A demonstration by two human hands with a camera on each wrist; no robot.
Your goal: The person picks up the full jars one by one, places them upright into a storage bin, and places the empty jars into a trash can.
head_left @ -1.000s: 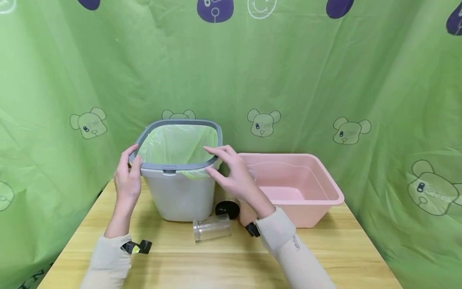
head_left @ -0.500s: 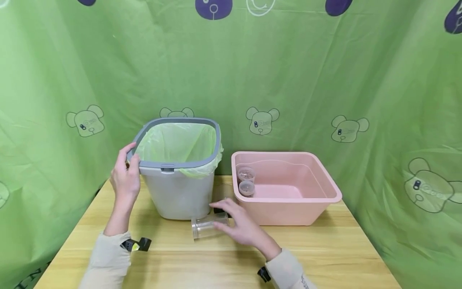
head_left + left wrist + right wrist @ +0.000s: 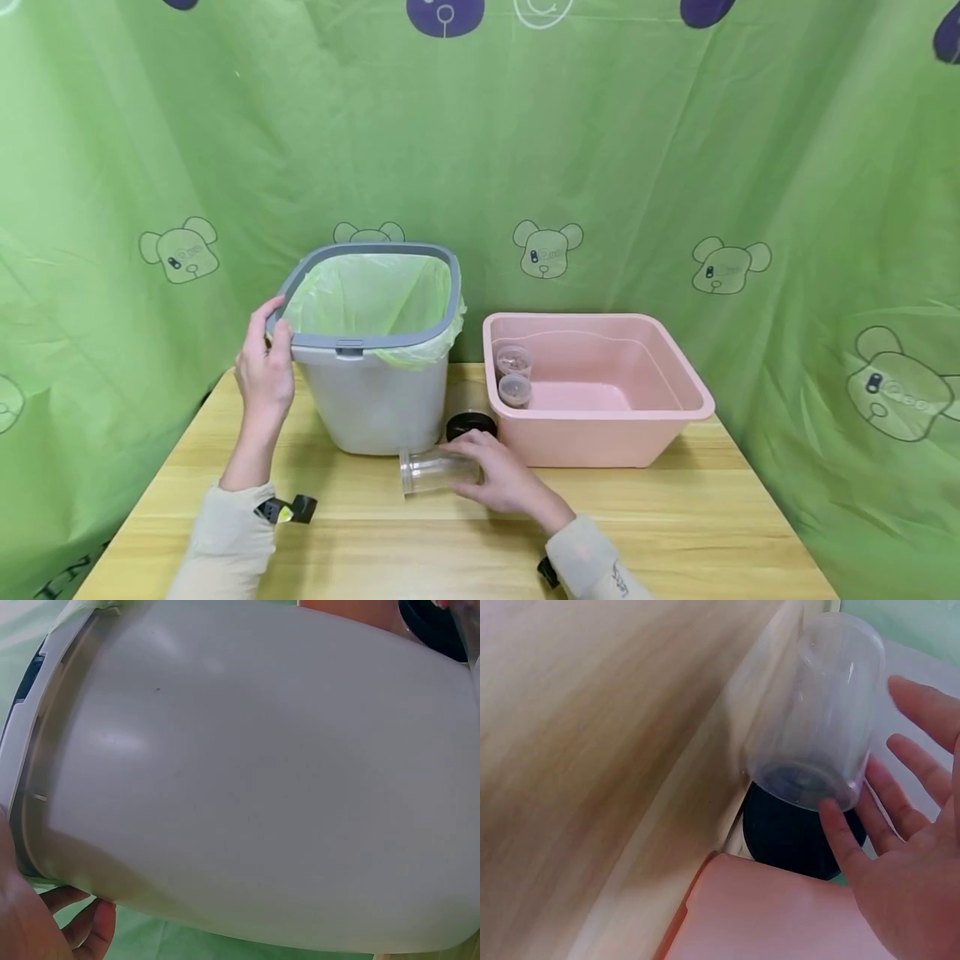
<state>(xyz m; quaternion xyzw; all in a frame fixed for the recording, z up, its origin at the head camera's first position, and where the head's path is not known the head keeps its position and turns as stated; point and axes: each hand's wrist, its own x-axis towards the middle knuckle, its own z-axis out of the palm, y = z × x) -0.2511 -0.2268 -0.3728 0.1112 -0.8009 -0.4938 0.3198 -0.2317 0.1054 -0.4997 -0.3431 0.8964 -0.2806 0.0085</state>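
Within a second, the right grip (image 3: pixel 501 477) has dropped to one clear jar (image 3: pixel 429 472) lying on the counter (image 3: pixel 390 554), fingers spread at its end. Behind sits one black lid (image 3: pixel 470 423). The left grip (image 3: pixel 266 373) still pinches the rim of one bin (image 3: pixel 378 404); one pink tub (image 3: pixel 600 442) holds two clear cups (image 3: pixel 514 390).

- Left arm (image 3: pixel 225 542): stretched forward and up, sleeved to the lower forearm.
- Left wrist (image 3: pixel 251 458): bare, nearly in line with the forearm.
- Left grip (image 3: pixel 264 375): raised, thumb upright, fingers bent in a firm hold.
- Right arm (image 3: pixel 592 558): slants forward and leftward.
- Right wrist (image 3: pixel 551 508): bare.
- Right grip (image 3: pixel 498 475): lower than the left, thumb nearer the body, fingers loosely extended and spread.
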